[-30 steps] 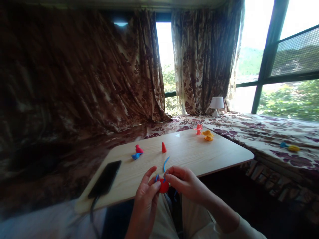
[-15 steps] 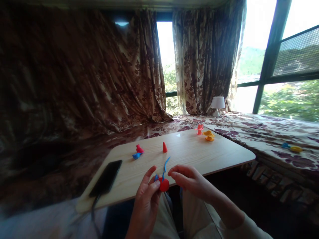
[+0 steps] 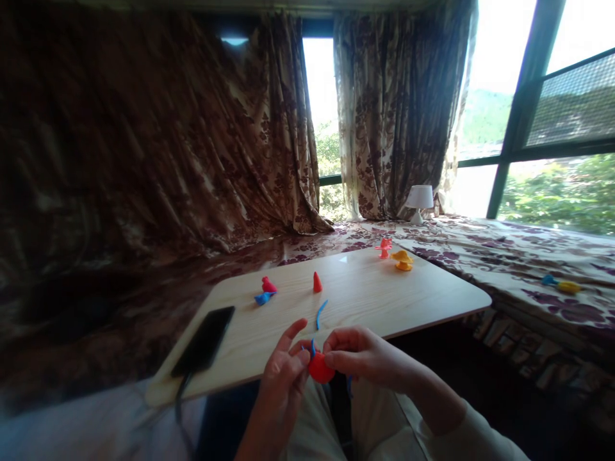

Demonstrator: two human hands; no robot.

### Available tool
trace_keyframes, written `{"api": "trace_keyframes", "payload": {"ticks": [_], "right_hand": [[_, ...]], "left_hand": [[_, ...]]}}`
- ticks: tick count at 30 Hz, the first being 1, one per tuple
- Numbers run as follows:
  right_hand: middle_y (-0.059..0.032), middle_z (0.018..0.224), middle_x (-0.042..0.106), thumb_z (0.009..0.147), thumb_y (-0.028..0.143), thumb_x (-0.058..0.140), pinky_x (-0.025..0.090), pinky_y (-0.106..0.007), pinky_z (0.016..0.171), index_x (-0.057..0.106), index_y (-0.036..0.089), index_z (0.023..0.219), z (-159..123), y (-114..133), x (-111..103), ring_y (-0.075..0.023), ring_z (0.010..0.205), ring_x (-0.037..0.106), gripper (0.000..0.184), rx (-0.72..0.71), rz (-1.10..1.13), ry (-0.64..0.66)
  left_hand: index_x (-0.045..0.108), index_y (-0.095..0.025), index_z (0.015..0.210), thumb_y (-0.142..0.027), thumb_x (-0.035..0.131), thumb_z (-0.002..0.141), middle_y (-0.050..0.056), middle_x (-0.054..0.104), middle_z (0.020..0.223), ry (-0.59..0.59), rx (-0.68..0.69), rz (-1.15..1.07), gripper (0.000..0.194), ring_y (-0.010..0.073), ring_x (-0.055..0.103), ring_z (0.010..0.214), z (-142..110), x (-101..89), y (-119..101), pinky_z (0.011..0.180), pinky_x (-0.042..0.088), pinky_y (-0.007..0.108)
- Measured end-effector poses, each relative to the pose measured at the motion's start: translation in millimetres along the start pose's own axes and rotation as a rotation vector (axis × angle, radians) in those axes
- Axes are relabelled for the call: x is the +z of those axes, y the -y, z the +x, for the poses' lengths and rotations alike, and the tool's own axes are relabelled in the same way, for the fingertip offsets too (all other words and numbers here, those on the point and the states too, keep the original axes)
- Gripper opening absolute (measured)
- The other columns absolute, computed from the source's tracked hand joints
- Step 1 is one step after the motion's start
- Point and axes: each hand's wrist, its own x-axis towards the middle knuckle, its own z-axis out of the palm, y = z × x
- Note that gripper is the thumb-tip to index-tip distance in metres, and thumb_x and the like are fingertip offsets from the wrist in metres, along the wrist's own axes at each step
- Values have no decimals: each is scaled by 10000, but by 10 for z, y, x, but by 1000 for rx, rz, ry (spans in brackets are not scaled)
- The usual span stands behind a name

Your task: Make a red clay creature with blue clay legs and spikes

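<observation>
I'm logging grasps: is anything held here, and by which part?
A red round piece, by its left edge in the left hand. The right hand is at its upper right edge; whether it grips there cannot be told.

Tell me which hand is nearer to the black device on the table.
The left hand. It is to the right of the black device, at the left edge of the red piece; the right hand is at the piece's right side, farther away.

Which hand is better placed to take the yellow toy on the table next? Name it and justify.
Right, probably: the right hand is nearer the yellow toy; the left hand is farther off. Both hands are at the red piece.
</observation>
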Motion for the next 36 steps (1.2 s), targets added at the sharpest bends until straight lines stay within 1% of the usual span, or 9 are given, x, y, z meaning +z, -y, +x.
{"api": "trace_keyframes", "payload": {"ticks": [4, 9, 12, 15, 20, 25, 28, 33, 36], "right_hand": [[21, 609, 549, 744, 377, 657, 306, -181, 469, 605, 128, 738, 10, -47, 10, -66, 516, 410, 255, 7, -6, 5], [46, 574, 488, 763, 468, 639, 318, -194, 472, 618, 137, 788, 0, -18, -45, -72, 511, 411, 333, -53, 5, -39], [57, 589, 483, 714, 503, 684, 343, -202, 502, 615, 139, 845, -7, 79, -84, -71, 521, 433, 393, -107, 91, -76], [48, 644, 523, 674, 465, 736, 378, -212, 544, 619, 140, 883, -2, 159, -85, -70, 543, 462, 403, -133, 171, -74], [44, 680, 544, 717, 385, 722, 399, -212, 585, 632, 149, 888, 55, 136, -48, -65, 567, 483, 305, -191, 276, -97], [47, 642, 547, 703, 375, 732, 391, -210, 571, 635, 139, 855, 84, 87, -24, -64, 552, 478, 297, -178, 277, -103], [48, 639, 554, 700, 353, 729, 387, -211, 572, 640, 136, 848, 77, 105, -7, -64, 549, 482, 278, -175, 292, -106], [22, 720, 620, 636, 198, 726, 420, -232, 632, 663, 150, 894, 69, 129, 6, -94, 636, 547, 270, -198, 408, -45], [5, 760, 644, 616, 157, 721, 439, -259, 679, 670, 161, 922, 54, 132, -7, -114, 680, 576, 311, -243, 464, -43]], "left_hand": [[583, -188, 1167, -198, 762, 639, 16, 659, 779, 39, -41, 94, 557, 100, 590, 692, -24, 9, -1, 687, 453, 205], [580, -173, 1157, -202, 736, 683, 23, 653, 787, -32, -48, 64, 500, 100, 588, 688, -1, 2, 13, 691, 460, 214], [588, -157, 1133, -198, 738, 688, 16, 646, 754, -59, -40, 54, 472, 92, 582, 658, 19, -4, 39, 672, 463, 208], [605, -149, 1097, -202, 752, 672, 21, 655, 744, -56, -38, 46, 453, 108, 599, 670, 23, 5, 62, 679, 476, 223], [620, -143, 1080, -205, 751, 679, 24, 669, 732, -40, -45, 27, 427, 100, 601, 652, 18, 27, 71, 665, 478, 215], [619, -151, 1084, -207, 742, 695, 47, 694, 829, -4, -49, 5, 412, 113, 625, 713, 8, 45, 63, 687, 477, 218], [624, -154, 1079, -217, 743, 692, 46, 699, 820, -1, -63, 0, 410, 121, 632, 718, 16, 54, 68, 682, 473, 221], [645, -153, 1028, -224, 766, 657, 72, 715, 911, -26, -88, -39, 397, 145, 649, 763, 56, 62, 72, 695, 478, 235], [644, -152, 1029, -210, 763, 655, 65, 712, 878, -44, -89, -47, 396, 131, 644, 731, 84, 56, 71, 678, 475, 224]]}}
